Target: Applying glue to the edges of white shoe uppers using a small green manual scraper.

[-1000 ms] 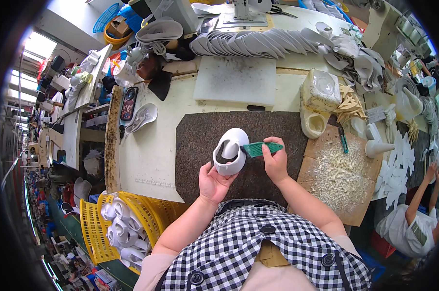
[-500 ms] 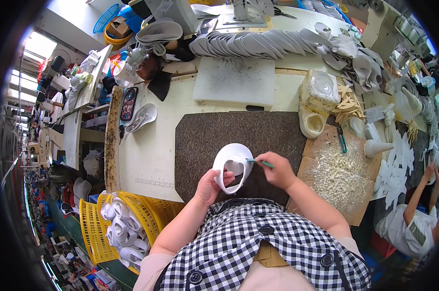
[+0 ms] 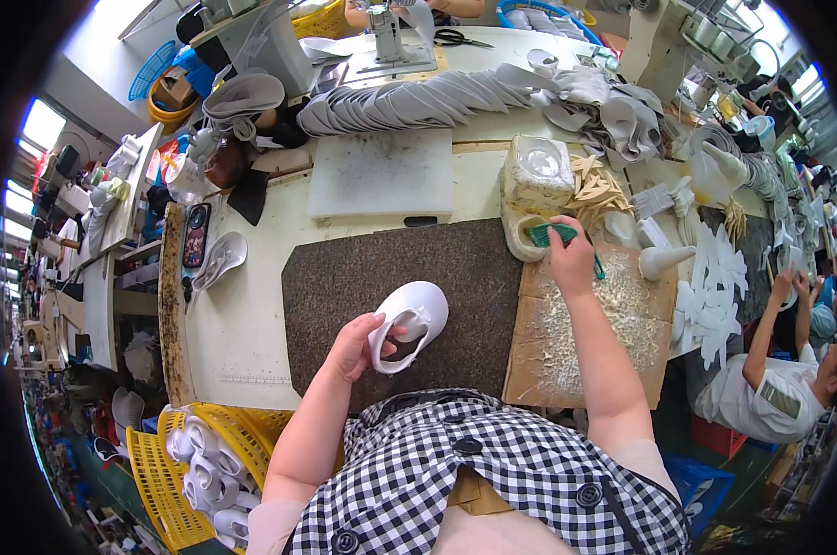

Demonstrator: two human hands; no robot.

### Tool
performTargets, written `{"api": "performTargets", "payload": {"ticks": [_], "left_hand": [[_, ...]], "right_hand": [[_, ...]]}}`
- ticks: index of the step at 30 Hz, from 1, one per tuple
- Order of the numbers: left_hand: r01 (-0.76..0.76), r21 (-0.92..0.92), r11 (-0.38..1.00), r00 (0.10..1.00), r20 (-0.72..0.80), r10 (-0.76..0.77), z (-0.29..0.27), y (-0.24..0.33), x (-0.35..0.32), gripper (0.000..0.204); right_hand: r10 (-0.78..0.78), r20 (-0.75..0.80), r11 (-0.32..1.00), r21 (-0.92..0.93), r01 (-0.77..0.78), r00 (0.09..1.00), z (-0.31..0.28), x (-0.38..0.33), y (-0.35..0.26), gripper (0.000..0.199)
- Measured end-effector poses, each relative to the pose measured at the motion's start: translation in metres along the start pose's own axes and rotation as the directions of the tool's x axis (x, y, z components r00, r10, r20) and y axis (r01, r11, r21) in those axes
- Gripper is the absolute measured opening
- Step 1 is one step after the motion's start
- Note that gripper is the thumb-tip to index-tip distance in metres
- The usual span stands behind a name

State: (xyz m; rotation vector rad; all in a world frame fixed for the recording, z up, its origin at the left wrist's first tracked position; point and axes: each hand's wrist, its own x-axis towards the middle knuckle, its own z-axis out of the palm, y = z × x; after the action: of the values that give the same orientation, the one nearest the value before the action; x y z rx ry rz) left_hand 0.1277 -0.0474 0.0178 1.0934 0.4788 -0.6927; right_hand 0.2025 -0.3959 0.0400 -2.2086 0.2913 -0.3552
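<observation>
A white shoe upper (image 3: pixel 422 298) with an open throat is in my left hand (image 3: pixel 352 346), its fingers reaching inside the opening and the thumb outside. It is held above a dark speckled mat (image 3: pixel 344 268). My right hand (image 3: pixel 573 261) is closed around a green brush-like tool (image 3: pixel 550 235). That tool is over the mouth of a small cream-crusted glue cup (image 3: pixel 520 242); its tip is hidden there. The cup adjoins a crusted block-shaped container (image 3: pixel 536 166). Beside my right hand, a second slim green tool (image 3: pixel 600 269) lies partly covered.
Cardboard (image 3: pixel 520 370) with pale crumbs lies right of the mat, near a white cone (image 3: pixel 664 262). Overlapping white pieces (image 3: pixel 409 104) line the back, before a sewing machine (image 3: pixel 386 37). A yellow basket (image 3: pixel 164 495) holds white uppers at lower left. A co-worker (image 3: pixel 775 393) is at right.
My right hand has moved from the shoe upper out to the glue cup, carrying the green tool. My left hand still holds the upper, now tilted differently. The whole view has shifted left.
</observation>
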Motion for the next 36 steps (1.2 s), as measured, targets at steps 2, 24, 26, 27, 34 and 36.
{"api": "performTargets", "payload": {"ticks": [2, 24, 26, 27, 34, 36], "left_hand": [[-0.008, -0.006, 1.000, 1.000, 0.010, 0.008, -0.001, -0.002, 0.000, 0.027], [-0.023, -0.360, 0.933, 0.990, -0.141, -0.030, 0.008, -0.028, 0.006, 0.040], [-0.028, -0.365, 0.931, 0.990, -0.137, -0.024, 0.005, -0.032, 0.008, 0.041], [-0.031, -0.364, 0.931, 0.991, -0.132, -0.019, 0.005, -0.033, 0.010, 0.042], [-0.034, -0.412, 0.911, 0.984, -0.171, -0.041, 0.009, -0.035, 0.009, 0.046], [-0.074, -0.429, 0.900, 0.975, -0.219, -0.025, 0.015, -0.037, 0.007, 0.047]], "right_hand": [[-0.008, -0.081, 0.993, 0.120, 0.018, 0.997, 0.001, 0.002, 0.006, 0.017], [-0.064, 0.779, 0.974, 0.186, -0.133, 0.623, 0.141, -0.022, -0.043, 0.024], [-0.048, 0.786, 0.983, 0.145, -0.109, 0.616, 0.134, -0.025, -0.048, 0.023], [-0.122, 0.753, 0.935, 0.305, -0.178, 0.646, 0.140, -0.030, -0.053, 0.022], [-0.140, 0.610, 0.828, 0.504, -0.246, 0.780, 0.129, -0.072, -0.008, 0.018], [-0.120, 0.574, 0.767, 0.572, -0.292, 0.810, 0.108, -0.094, -0.002, 0.018]]}}
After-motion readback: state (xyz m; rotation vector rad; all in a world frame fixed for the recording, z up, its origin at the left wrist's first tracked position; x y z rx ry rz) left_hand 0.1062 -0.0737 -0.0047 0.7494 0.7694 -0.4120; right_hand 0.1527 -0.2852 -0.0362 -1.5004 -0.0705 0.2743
